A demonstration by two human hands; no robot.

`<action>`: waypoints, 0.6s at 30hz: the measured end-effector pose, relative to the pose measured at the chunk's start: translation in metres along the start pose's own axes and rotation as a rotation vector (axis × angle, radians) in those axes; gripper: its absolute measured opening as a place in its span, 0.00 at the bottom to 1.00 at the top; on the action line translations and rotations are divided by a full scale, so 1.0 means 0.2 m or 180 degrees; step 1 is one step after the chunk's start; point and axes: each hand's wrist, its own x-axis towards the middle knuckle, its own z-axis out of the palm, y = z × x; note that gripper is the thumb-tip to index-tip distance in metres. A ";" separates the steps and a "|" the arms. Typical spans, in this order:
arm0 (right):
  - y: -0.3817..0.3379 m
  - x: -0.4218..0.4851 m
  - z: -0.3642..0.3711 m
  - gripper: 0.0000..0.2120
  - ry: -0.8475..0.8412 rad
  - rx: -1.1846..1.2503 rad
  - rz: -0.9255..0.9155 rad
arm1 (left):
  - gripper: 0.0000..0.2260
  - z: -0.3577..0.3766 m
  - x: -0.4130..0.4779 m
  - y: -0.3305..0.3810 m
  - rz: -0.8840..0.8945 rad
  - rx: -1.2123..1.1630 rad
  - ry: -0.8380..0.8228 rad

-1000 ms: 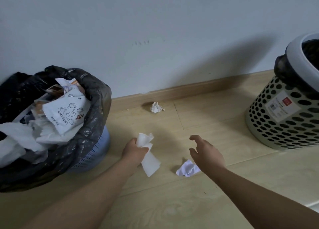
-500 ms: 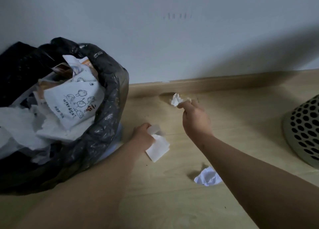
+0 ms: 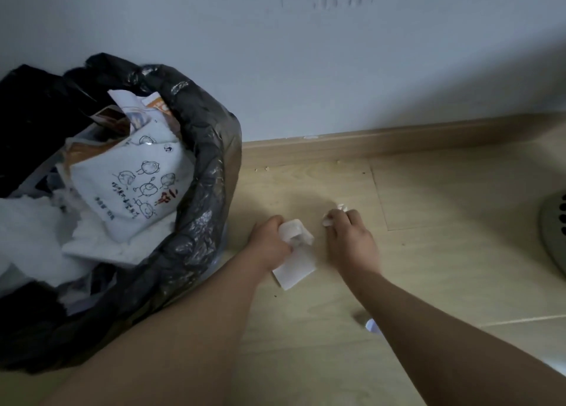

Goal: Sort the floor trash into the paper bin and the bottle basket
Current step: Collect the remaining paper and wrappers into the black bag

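Note:
My left hand [image 3: 269, 241] is shut on a white folded tissue [image 3: 295, 263] that hangs down just above the floor. Close beside it, my right hand [image 3: 352, 240] is shut on a small crumpled paper ball [image 3: 340, 207], of which only bits show at the fingertips. The paper bin [image 3: 202, 148], lined with a black bag and heaped with white paper, stands at the left, near my left arm. Another crumpled white paper [image 3: 371, 325] lies on the floor, mostly hidden under my right forearm. Only the edge of the perforated bottle basket [image 3: 552, 234] shows at the right.
A white wall and a wooden baseboard [image 3: 382, 143] run across the back. Light wood floor [image 3: 444, 267] stretches between the bin and the basket, with small crumbs near the baseboard.
My right hand closed on the paper ball by the baseboard and pulled it back beside my left hand. The left hand still holds the tissue. The view shifted left; the basket is nearly out of frame.

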 end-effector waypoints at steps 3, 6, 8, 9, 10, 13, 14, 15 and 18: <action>0.02 -0.05 -0.07 0.11 -0.0599 0.0056 0.0523 | 0.10 0.00 -0.05 0.02 0.0035 -0.0102 0.0108; 0.04 -0.08 -0.15 0.08 -0.0519 0.0870 0.1052 | 0.09 0.01 -0.13 0.03 -0.0059 -0.0418 0.0363; 0.05 -0.09 -0.21 0.08 -0.0366 0.1260 0.1417 | 0.11 0.04 -0.20 0.04 -0.0181 -0.0777 0.0441; 0.04 -0.09 -0.23 0.08 -0.0287 0.1420 0.1568 | 0.11 0.06 -0.24 0.07 -0.0169 -0.0896 0.0427; 0.02 -0.09 -0.26 0.08 -0.0202 0.1590 0.1667 | 0.11 0.06 -0.28 0.12 -0.0087 -0.0925 0.0403; -0.11 -0.04 -0.37 0.07 0.0042 0.2049 0.1689 | 0.08 0.01 -0.42 0.37 0.0508 -0.0675 0.0596; -0.16 -0.02 -0.41 0.07 0.0092 0.2200 0.1665 | 0.06 -0.03 -0.47 0.48 0.0764 -0.0608 0.0742; -0.23 -0.01 -0.45 0.07 0.0150 0.2384 0.1642 | 0.06 -0.09 -0.52 0.59 0.1019 -0.0538 0.0913; -0.42 0.01 -0.58 0.07 0.0271 0.3082 0.1509 | 0.07 -0.31 -0.67 0.81 0.1594 -0.0463 0.1513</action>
